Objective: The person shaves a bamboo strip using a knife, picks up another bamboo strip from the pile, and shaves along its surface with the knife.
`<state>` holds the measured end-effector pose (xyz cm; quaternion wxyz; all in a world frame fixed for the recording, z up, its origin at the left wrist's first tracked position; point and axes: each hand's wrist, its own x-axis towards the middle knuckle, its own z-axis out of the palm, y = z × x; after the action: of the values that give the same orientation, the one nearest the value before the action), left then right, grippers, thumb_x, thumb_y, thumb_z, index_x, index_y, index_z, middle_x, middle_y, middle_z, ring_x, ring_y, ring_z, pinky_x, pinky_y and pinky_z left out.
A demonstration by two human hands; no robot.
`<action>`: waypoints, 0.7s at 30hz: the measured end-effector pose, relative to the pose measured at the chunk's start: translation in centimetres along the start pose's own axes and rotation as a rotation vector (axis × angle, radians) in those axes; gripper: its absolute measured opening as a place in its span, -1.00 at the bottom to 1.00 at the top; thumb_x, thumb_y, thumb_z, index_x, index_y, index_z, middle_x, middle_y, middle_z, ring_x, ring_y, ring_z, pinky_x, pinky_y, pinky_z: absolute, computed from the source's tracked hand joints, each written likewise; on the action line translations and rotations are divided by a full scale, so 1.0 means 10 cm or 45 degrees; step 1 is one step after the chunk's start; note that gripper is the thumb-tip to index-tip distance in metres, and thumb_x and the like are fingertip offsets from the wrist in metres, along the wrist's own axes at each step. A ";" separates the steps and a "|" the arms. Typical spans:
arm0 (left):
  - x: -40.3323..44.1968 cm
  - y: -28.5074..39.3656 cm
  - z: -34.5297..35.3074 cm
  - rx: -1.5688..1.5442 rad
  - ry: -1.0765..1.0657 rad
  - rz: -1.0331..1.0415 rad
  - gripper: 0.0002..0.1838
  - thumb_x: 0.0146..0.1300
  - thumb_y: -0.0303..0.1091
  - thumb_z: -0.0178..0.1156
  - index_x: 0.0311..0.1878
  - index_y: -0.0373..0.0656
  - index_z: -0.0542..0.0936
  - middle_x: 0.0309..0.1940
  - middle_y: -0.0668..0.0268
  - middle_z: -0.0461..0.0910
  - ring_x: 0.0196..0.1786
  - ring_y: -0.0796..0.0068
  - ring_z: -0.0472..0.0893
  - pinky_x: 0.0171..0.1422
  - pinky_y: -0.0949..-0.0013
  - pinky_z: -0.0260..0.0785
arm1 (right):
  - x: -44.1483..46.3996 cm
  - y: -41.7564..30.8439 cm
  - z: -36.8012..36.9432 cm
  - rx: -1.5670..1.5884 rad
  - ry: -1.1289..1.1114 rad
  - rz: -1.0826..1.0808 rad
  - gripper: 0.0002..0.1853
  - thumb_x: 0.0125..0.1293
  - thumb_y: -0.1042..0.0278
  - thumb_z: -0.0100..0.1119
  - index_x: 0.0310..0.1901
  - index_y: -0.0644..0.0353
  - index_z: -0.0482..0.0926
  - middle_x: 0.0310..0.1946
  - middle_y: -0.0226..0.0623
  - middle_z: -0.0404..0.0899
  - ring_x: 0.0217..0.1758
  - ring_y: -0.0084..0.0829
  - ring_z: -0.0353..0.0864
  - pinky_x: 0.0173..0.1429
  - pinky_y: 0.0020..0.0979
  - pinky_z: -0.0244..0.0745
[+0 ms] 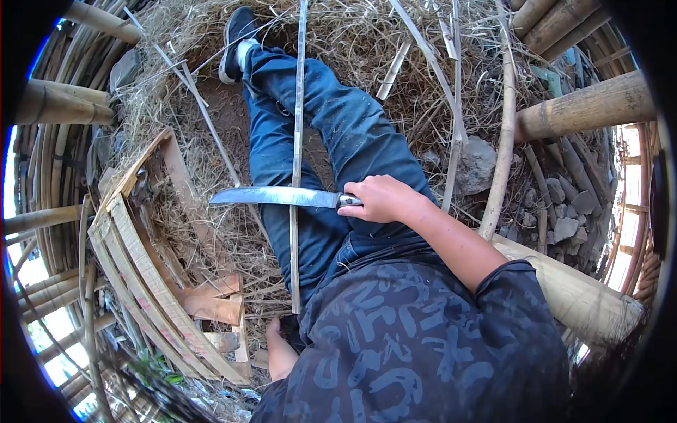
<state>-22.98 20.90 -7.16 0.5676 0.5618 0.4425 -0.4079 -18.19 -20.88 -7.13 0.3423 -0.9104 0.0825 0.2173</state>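
My right hand point(377, 199) is closed around the handle of a large knife point(275, 196). Its long blade points left and lies across a thin bamboo strip point(296, 155), apparently touching it. The strip runs lengthwise over my jeans point(360, 127), from beyond my knees down to my waist. Of my left arm point(280, 356), only a bare part shows beside my shirt point(395, 338); the left hand itself is hidden.
Left of my legs stands a slatted frame of split bamboo point(141, 275). Thin strips point(451, 169) and a pole point(504, 127) lie at right, near a grey rock point(476, 166). Dry straw point(352, 42) covers the ground. Thick bamboo poles point(585, 106) jut in from the sides.
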 end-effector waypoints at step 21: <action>2.19 -0.66 -0.94 0.897 1.222 0.035 0.18 -0.21 0.11 0.54 0.44 -0.14 0.12 0.26 -0.19 0.38 0.32 -0.12 0.41 0.42 0.08 0.29 | 0.05 -0.03 0.02 -0.053 0.031 0.012 -0.55 0.28 -0.14 0.19 -0.24 0.17 0.56 -0.42 0.02 0.65 -0.25 0.10 0.64 -0.16 0.00 0.51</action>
<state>-23.68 30.77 -29.85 0.0887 0.8436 0.4803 -0.2232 -17.70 -20.50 -7.31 0.3215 -0.9194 0.0863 0.2094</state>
